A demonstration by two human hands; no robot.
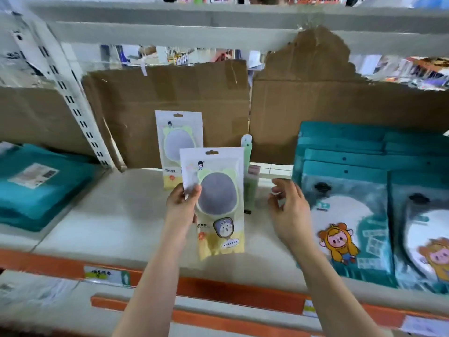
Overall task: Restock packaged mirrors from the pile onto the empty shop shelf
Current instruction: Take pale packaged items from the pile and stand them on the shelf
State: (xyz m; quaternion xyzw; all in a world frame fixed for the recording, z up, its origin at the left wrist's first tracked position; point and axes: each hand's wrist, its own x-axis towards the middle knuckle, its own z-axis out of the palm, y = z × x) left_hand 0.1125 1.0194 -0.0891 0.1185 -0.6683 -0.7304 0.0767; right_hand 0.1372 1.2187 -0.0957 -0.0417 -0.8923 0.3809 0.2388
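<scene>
My left hand (182,205) pinches the left edge of a packaged mirror (218,203), a white and yellow pouch with a green bear-eared round mirror, held upright over the pale shelf board (116,215). A second identical mirror pack (178,139) leans against the brown cardboard (170,110) at the back of the shelf. Behind the held pack stands a narrow green pack (248,181) seen edge-on. My right hand (290,210) hovers just right of the held pack, fingers loosely spread, holding nothing.
Teal packs with a cartoon figure (345,215) stand in rows on the right of the shelf. Folded teal items (36,186) lie beyond the slotted upright (73,105) on the left. An orange price rail (218,288) runs along the shelf's front edge.
</scene>
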